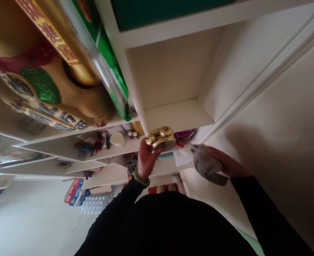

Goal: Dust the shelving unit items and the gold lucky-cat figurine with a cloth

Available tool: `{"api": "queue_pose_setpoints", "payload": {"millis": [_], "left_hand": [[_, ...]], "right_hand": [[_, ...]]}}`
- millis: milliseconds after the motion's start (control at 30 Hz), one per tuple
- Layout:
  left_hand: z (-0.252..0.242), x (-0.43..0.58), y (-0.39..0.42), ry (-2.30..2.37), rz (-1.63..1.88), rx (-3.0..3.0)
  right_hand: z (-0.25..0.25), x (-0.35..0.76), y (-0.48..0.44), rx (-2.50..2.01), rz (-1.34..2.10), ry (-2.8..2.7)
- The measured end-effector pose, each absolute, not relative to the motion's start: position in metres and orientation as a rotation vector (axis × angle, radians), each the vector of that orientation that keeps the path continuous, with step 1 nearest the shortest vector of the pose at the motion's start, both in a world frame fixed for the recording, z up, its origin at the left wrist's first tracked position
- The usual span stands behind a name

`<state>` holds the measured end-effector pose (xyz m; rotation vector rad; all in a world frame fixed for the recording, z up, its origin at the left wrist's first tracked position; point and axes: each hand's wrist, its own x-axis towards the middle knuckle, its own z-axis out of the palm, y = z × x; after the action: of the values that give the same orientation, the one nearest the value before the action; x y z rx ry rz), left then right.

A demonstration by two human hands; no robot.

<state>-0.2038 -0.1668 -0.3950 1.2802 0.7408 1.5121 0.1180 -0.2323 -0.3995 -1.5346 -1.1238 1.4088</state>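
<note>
The person's left hand (146,160) is curled closed around the underside of a gold-coloured ornament (161,138), with the fingers beneath it taking its weight, so the shiny top stays uncovered. The ornament has a rounded, polished body with two raised humps, rather like an old telephone, above a paler base. It sits just in front of a white shelf unit (173,117), though it is hard to tell whether it touches a shelf.

To the right of it, well apart, the right hand (228,161) is closed over a grey cloth (207,165). The fabric is bunched under the palm and fingers, with a fold hanging out towards the left hand. A green bangle (141,179) circles the left wrist below the ornament, and black sleeves (111,217) cover both forearms. Past the left hand, a white cup (117,139) and small items crowd a lower shelf, while a large gold figure (66,96) with green glitter looms further left
</note>
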Motion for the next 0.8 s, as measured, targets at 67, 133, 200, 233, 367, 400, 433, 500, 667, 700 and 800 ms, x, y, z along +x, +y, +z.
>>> {"api": "queue_pose_setpoints", "payload": {"millis": [67,133,200,233,367,400,433,500,667,700,800], "left_hand": [[-0.393,-0.196,-0.157,0.716,1.526,1.305],[-0.393,-0.186,-0.142,0.666,1.546,1.335],[-0.395,-0.174,-0.122,0.614,1.582,1.352],[-0.396,-0.167,-0.111,0.609,1.602,1.353],[-0.403,-0.144,-0.071,0.722,1.648,1.291],[-0.404,-0.14,-0.064,0.756,1.649,1.261],[-0.404,-0.136,-0.057,0.781,1.649,1.233],[-0.405,-0.132,-0.047,0.807,1.65,1.202],[-0.405,-0.129,-0.03,0.877,1.601,1.247],[-0.406,-0.129,-0.028,0.891,1.593,1.25],[-0.408,-0.129,-0.024,0.903,1.602,1.226]], "right_hand": [[-0.361,0.12,-0.22,-1.514,1.239,-1.065],[-0.325,0.12,-0.202,-1.576,0.809,-1.101],[-0.302,0.116,-0.177,-1.53,0.203,-1.231],[-0.295,0.114,-0.165,-1.47,-0.049,-1.309],[-0.3,0.108,-0.124,-1.428,-0.211,-1.799],[-0.304,0.108,-0.12,-1.469,-0.085,-1.974],[-0.307,0.109,-0.118,-1.522,0.033,-2.119],[-0.311,0.112,-0.118,-1.651,0.086,-2.215],[-0.326,0.113,-0.111,-1.726,-0.127,-2.027],[-0.333,0.111,-0.106,-1.716,-0.059,-2.049],[-0.355,0.101,-0.089,-1.683,0.101,-2.102]]}}
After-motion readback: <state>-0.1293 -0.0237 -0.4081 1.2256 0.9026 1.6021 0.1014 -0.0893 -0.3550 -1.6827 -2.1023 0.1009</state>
